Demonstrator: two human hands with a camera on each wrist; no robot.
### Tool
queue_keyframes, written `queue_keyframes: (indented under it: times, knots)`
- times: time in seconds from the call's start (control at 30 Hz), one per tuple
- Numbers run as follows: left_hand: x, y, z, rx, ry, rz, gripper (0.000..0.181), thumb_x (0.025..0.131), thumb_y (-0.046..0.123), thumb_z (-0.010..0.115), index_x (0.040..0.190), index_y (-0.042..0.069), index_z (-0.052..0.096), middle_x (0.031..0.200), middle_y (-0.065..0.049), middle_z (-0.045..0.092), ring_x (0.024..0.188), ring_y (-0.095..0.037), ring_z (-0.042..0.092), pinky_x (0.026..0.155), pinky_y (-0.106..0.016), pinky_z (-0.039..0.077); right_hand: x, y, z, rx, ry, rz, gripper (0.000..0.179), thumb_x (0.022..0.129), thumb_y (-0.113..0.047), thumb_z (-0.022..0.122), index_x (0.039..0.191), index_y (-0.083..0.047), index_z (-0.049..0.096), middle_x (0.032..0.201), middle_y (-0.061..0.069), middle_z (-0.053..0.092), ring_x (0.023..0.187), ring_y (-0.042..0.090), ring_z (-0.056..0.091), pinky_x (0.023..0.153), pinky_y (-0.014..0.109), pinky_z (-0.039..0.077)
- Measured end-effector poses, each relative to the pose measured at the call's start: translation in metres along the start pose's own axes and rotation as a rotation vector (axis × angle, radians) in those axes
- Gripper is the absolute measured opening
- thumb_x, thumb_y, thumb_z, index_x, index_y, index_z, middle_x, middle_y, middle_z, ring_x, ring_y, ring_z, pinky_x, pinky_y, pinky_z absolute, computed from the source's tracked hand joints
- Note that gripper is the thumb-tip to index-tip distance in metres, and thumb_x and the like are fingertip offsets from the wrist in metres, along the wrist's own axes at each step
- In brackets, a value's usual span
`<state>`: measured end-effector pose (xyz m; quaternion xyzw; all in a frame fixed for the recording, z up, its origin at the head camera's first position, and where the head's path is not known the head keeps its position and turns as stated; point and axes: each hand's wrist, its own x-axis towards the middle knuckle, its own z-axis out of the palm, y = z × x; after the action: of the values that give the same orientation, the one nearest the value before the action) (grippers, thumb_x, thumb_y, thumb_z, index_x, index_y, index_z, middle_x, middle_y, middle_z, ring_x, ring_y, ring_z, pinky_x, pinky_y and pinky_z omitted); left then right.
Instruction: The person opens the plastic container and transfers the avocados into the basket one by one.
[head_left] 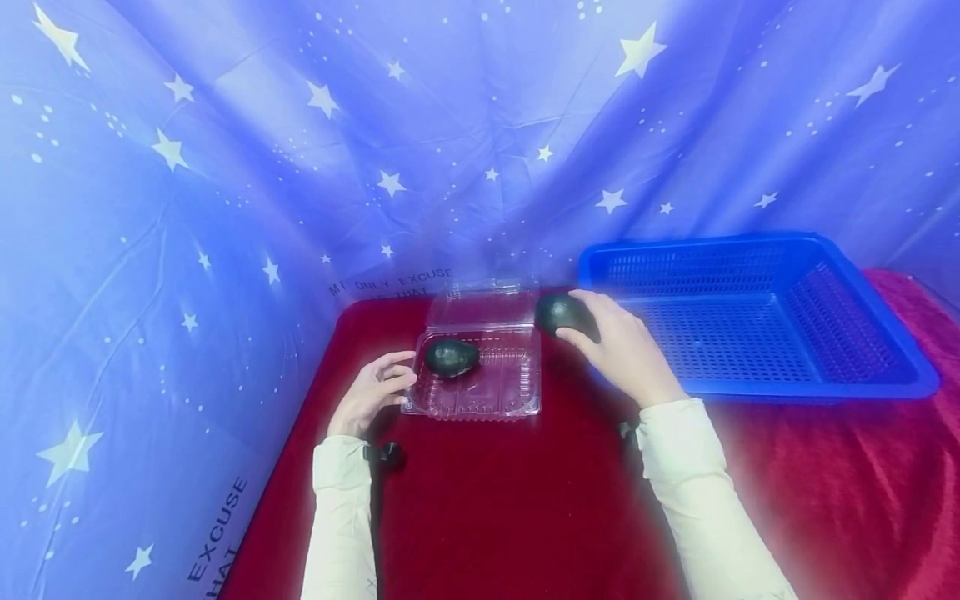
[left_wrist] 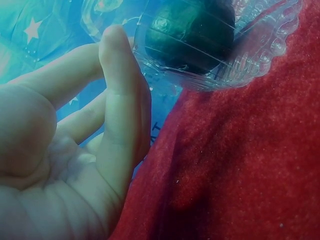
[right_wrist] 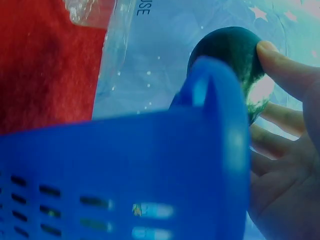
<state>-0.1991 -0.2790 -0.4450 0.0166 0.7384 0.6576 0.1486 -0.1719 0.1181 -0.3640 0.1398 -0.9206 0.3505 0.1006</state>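
Note:
In the head view, a dark green avocado [head_left: 452, 357] lies in the left part of a clear plastic clamshell box [head_left: 510, 392], whose lid [head_left: 480, 307] is folded back. My left hand [head_left: 375, 387] is at the box's left side, fingertips right at its edge and fingers loosely bent. The left wrist view shows that hand [left_wrist: 105, 115] with nothing in its grasp, beside the box wall. A second avocado [head_left: 564, 316] is gripped between thumb and fingers of my right hand [head_left: 626, 346], just right of the box. The basket rim partly hides this avocado [right_wrist: 225, 50] in the right wrist view.
A blue perforated plastic basket [head_left: 735, 333] stands to the right, its left rim close to my right hand. Red cloth [head_left: 480, 508] covers the table. Blue star-patterned fabric [head_left: 465, 117] hangs behind and along the left side.

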Motion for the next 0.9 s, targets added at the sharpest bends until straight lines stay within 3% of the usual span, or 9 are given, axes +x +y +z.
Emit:
queue_keyframes:
  times: [0.7,0.9]
  knots:
    - [0.000,-0.001,0.000,-0.003,0.013,-0.009,0.053,0.092,0.008,0.069,0.141,0.007,0.051,0.102,-0.004,0.065,0.078,-0.010,0.062,0.068,-0.025,0.057,-0.012,0.022,-0.029,0.006,-0.009,0.113,0.069,0.097,-0.052,0.056,0.149,-0.010,0.040,0.149,0.020,0.045,0.134,0.043,0.044,0.110,0.064,0.033]
    - [0.001,0.000,0.000,-0.007,0.010,-0.010,0.053,0.092,0.008,0.069,0.141,0.005,0.051,0.102,-0.003,0.064,0.079,-0.011,0.062,0.068,-0.025,0.057,-0.017,0.033,-0.035,-0.012,0.014,0.106,0.067,0.097,-0.049,0.058,0.147,-0.007,0.043,0.146,0.023,0.048,0.136,0.045,0.041,0.109,0.065,0.032]
